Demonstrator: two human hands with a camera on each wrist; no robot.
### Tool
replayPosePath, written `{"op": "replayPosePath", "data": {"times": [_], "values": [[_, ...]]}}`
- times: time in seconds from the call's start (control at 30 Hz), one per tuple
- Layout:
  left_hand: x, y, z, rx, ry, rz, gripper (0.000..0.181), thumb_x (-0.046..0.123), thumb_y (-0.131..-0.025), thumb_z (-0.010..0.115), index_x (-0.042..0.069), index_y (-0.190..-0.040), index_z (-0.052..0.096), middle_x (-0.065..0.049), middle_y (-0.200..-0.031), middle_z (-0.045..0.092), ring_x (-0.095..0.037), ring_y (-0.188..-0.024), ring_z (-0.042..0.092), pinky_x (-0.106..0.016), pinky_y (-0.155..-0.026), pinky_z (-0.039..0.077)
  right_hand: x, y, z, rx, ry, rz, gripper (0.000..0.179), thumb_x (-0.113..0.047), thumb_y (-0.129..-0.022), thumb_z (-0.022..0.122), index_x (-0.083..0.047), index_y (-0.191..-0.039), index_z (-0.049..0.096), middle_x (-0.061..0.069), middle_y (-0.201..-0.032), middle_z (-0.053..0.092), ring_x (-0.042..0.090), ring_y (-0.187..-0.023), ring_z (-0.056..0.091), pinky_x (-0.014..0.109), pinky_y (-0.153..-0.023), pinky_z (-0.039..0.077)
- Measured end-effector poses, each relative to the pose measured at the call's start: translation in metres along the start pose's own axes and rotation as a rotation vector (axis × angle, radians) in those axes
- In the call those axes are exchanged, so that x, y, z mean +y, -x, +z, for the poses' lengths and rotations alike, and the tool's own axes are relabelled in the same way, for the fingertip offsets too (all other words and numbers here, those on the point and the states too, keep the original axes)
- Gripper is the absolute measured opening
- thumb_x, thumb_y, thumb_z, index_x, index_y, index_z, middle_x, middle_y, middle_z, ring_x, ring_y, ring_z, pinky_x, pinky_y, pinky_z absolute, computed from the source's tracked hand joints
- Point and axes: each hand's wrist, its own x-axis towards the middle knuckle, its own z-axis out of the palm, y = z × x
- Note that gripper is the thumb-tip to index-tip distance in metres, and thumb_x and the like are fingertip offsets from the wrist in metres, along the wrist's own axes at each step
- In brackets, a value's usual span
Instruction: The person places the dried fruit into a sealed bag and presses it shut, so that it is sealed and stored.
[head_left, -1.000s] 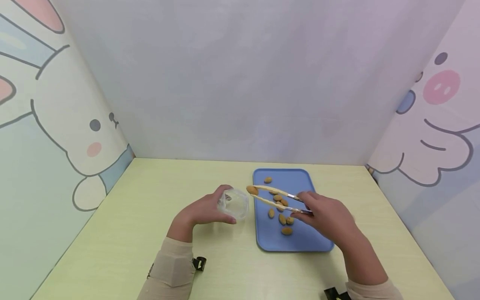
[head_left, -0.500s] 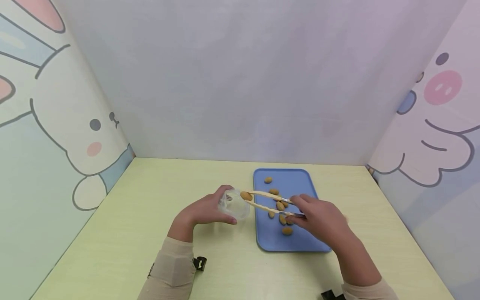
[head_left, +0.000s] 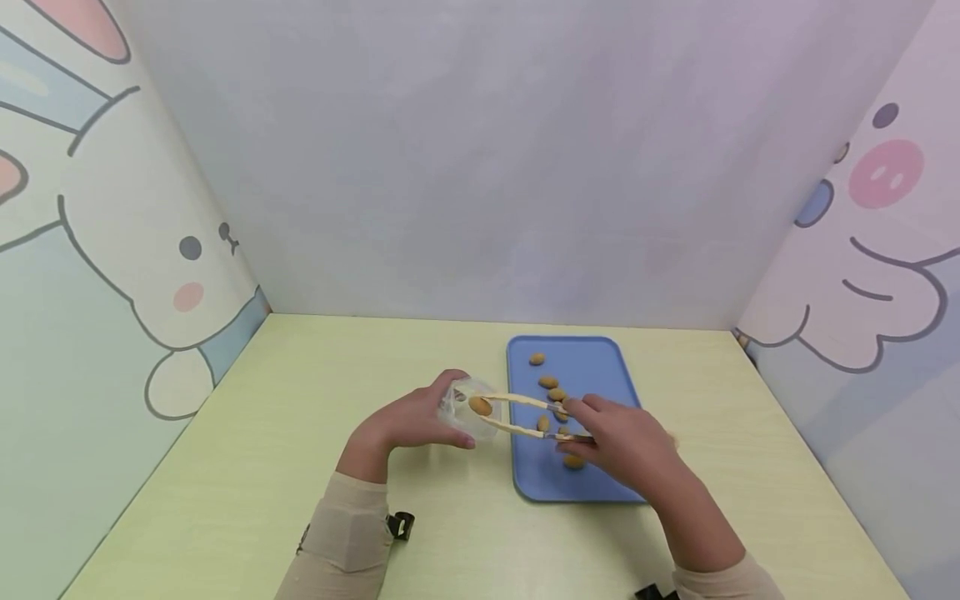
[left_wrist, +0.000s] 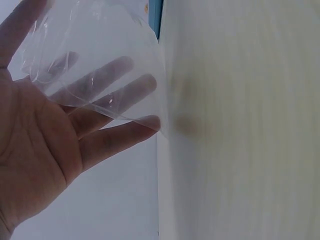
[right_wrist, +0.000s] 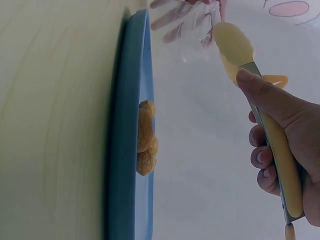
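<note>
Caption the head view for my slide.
Tongs in the right hand hold a nut at the clear container in the left hand, beside a tray.

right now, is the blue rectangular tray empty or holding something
Not empty: the head view shows several brown oval nut-like pieces lying on the blue rectangular tray.

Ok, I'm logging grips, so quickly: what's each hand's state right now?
Left hand: holding a clear plastic container.
Right hand: gripping tongs, with a brown oval piece at their tips.
</note>
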Motion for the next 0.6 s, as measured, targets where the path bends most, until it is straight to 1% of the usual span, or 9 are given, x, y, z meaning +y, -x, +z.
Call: {"op": "replayPosePath", "data": {"times": [0.1,0.2,0.3,0.47,0.53,0.6], "values": [[0.0,0.0,0.0,0.002,-0.009,0.004,0.09,0.052,-0.066,0.087,0.037,-0.137,0.034,0.0,-0.096,0.061,-0.018,-0.081,0.059,-0.036,-0.075,0.046,-0.001,0.0,0.0,-0.012,0.0,0.007,0.054,-0.05,-0.074,0.081,-0.02,-0.115,0.062,-0.009,-0.083,0.055,-0.002,-0.053,0.038,0.019,-0.046,0.03],[0.0,0.0,0.0,0.001,-0.015,0.005,0.09,0.052,-0.065,0.087,0.037,-0.137,0.034,0.0,-0.096,0.062,-0.018,-0.081,0.059,-0.036,-0.076,0.045,-0.001,0.0,-0.002,-0.022,0.0,0.023,0.057,-0.051,-0.074,0.08,-0.02,-0.118,0.063,-0.009,-0.086,0.057,-0.002,-0.053,0.039,0.019,-0.046,0.032],[0.0,0.0,-0.001,-0.001,-0.017,0.003,0.09,0.053,-0.066,0.086,0.037,-0.137,0.034,0.0,-0.096,0.062,-0.018,-0.082,0.059,-0.036,-0.076,0.045,0.001,0.001,-0.005,-0.015,-0.005,0.037,0.059,-0.052,-0.074,0.081,-0.019,-0.119,0.063,-0.009,-0.088,0.059,-0.002,-0.053,0.042,0.02,-0.046,0.034],[0.0,0.0,0.0,-0.002,-0.021,-0.001,0.091,0.054,-0.065,0.086,0.035,-0.137,0.034,0.0,-0.097,0.062,-0.018,-0.083,0.059,-0.036,-0.077,0.045,0.008,0.003,-0.008,0.026,-0.011,0.048,0.059,-0.05,-0.072,0.082,-0.018,-0.117,0.063,-0.008,-0.088,0.06,0.002,-0.057,0.054,0.02,-0.046,0.036],[0.0,0.0,0.0,-0.001,-0.029,0.0,0.092,0.055,-0.064,0.086,0.035,-0.137,0.034,0.001,-0.098,0.062,-0.018,-0.083,0.058,-0.036,-0.077,0.045,0.011,0.004,-0.01,0.021,-0.016,0.066,0.058,-0.05,-0.072,0.082,-0.019,-0.117,0.062,-0.008,-0.087,0.06,0.003,-0.06,0.057,0.02,-0.047,0.036],[-0.001,-0.001,0.0,0.0,-0.037,0.001,0.092,0.056,-0.064,0.086,0.036,-0.137,0.034,0.001,-0.098,0.062,-0.018,-0.083,0.058,-0.036,-0.077,0.045,0.015,0.005,-0.012,0.002,-0.027,0.098,0.057,-0.05,-0.072,0.081,-0.021,-0.117,0.061,-0.008,-0.086,0.059,0.004,-0.061,0.057,0.02,-0.047,0.036]]}}
